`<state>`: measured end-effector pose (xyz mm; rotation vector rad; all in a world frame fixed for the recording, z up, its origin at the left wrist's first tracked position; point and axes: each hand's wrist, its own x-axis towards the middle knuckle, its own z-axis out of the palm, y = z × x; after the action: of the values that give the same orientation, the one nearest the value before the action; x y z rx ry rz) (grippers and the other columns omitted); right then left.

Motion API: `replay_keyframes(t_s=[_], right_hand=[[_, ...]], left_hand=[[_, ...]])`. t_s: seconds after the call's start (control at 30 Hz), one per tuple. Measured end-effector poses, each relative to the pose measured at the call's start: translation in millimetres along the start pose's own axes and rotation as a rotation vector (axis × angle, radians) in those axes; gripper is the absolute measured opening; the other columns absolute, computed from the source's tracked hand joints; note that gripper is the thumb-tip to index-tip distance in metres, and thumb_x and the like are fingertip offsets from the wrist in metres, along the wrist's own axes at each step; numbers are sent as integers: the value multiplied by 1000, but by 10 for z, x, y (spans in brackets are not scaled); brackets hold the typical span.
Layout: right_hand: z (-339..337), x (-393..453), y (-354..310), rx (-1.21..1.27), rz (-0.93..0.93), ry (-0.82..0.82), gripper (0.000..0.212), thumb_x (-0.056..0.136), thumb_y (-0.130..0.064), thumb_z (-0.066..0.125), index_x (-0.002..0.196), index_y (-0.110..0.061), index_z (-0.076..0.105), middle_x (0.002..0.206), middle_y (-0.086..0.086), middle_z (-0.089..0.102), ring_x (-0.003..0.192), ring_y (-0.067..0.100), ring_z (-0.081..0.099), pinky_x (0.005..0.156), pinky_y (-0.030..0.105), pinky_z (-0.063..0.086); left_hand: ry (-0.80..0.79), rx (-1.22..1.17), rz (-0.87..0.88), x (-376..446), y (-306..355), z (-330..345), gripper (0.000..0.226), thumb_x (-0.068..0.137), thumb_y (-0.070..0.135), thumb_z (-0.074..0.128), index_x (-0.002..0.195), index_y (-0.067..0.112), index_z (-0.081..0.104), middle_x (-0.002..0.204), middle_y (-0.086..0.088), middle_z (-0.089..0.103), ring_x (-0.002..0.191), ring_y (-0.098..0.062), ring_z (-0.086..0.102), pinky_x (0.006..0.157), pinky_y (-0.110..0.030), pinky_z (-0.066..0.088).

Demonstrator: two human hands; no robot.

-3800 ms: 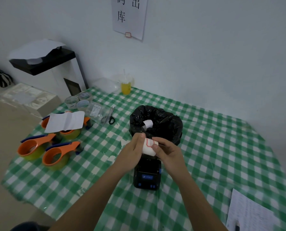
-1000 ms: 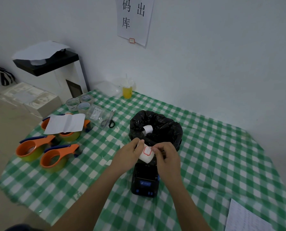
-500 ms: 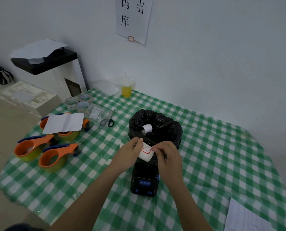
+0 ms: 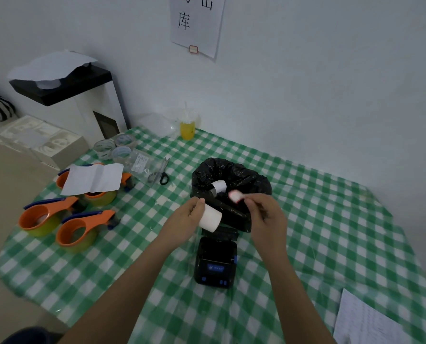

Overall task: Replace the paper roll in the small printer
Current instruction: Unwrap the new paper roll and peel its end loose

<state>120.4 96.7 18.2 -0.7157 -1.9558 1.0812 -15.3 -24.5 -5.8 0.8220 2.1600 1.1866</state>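
Observation:
A white paper roll (image 4: 211,217) is gripped in my left hand (image 4: 187,219) just above the far end of the small black printer (image 4: 216,263), which lies on the green checked tablecloth (image 4: 318,219). The printer's lid looks open at its far end. My right hand (image 4: 266,217) pinches a small red-edged white sticker (image 4: 234,196), blurred, over the black bin bag (image 4: 231,187). Inside that bag lies another paper roll (image 4: 218,186).
Three orange tape dispensers (image 4: 58,214) and a folded white sheet (image 4: 92,178) sit at the left. Scissors (image 4: 160,173), clear tape rolls (image 4: 112,150) and a yellow drink cup (image 4: 187,127) stand further back. Printed sheets (image 4: 370,321) lie at the near right edge.
My right hand has pulled the red-edged sticker off the roll and moved it right and up, over the bag. My left hand still holds the roll, now bare.

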Motion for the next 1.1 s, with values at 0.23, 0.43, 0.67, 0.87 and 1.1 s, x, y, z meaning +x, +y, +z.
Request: replay_keyframes(t_s=[0.23, 0.43, 0.67, 0.87, 1.1], right_hand=[[142, 529, 391, -382, 262, -168, 19, 91, -15, 57, 102, -12, 72, 76, 3, 69, 56, 13, 54, 59, 27, 49], [464, 1095, 837, -822, 295, -441, 29, 87, -12, 56, 59, -3, 63, 55, 8, 55, 48, 18, 46, 48, 29, 40], [636, 1410, 990, -1004, 332, -633, 30, 77, -31, 73, 77, -1, 68, 68, 8, 58, 63, 24, 56, 58, 30, 44], [571, 1320, 1114, -922, 282, -644, 24, 89, -6, 48, 97, -6, 71, 101, 14, 71, 90, 29, 64, 71, 34, 50], [423, 1042, 864, -523, 247, -287, 28, 94, -14, 48, 116, -15, 64, 105, 6, 71, 78, 16, 61, 73, 27, 47]], left_hand=[[-19, 40, -21, 169, -54, 34, 46, 95, 46, 30, 94, 4, 48, 85, -22, 53, 72, -22, 48, 66, -33, 34], [-39, 57, -17, 343, -177, 37, 45, 95, 46, 31, 91, 4, 47, 77, -12, 47, 69, -22, 46, 63, -35, 32], [-60, 81, -20, 569, -376, 38, 40, 97, 39, 31, 88, 2, 45, 79, -15, 46, 71, -28, 48, 65, -35, 31], [-87, 30, -68, 643, -412, 130, 43, 96, 42, 32, 85, 2, 44, 73, -13, 41, 65, -22, 42, 61, -33, 29], [-115, 2, -60, 625, -333, 210, 36, 96, 43, 32, 71, 17, 36, 70, -9, 41, 62, -20, 42, 62, -34, 30]])
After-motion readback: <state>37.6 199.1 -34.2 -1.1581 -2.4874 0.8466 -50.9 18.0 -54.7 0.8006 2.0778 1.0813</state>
